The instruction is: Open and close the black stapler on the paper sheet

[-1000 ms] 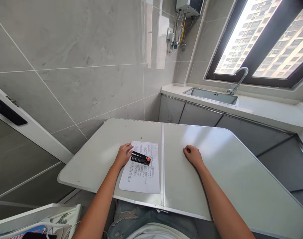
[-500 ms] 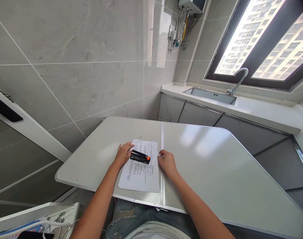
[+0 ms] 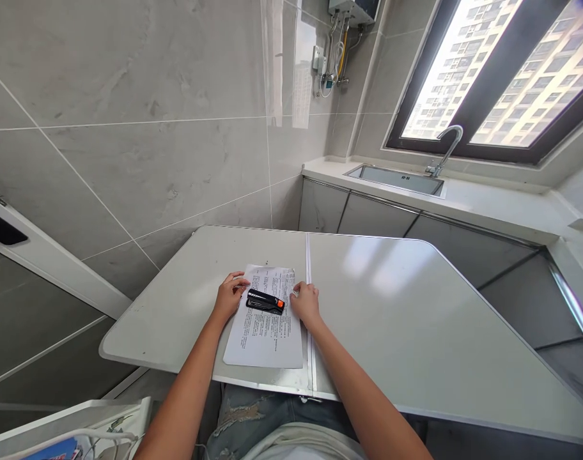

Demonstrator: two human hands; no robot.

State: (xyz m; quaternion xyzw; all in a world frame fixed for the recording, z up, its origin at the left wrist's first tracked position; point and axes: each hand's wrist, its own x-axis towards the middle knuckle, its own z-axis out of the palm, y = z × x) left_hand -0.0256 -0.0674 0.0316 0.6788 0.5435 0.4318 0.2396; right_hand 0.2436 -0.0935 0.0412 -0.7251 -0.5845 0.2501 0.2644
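Printed sheets of paper [image 3: 263, 348], perhaps a small stack, lie on the table in front of me. Across their upper half rests a black stapler [image 3: 259, 299] with an orange patch at its right end. My left hand [image 3: 228, 298] is at the paper's upper left edge, its fingers stretched out and slightly bent, with the tips close to the stapler's left end. At the right edge, the bent fingers of my right hand [image 3: 307, 303] are closed on the paper's margin, just right of the stapler. The undersides of both hands are hidden.
The pale table [image 3: 392, 338] has a metal seam running just right of the paper. Behind it stand a counter with a sink [image 3: 397, 180] and a faucet [image 3: 447, 150]. A white rack with cables [image 3: 94, 434] is at the lower left.
My right hand has moved left onto the paper's edge. My left hand's fingers have drawn slightly off the stapler's end. The whole view has shifted a little.
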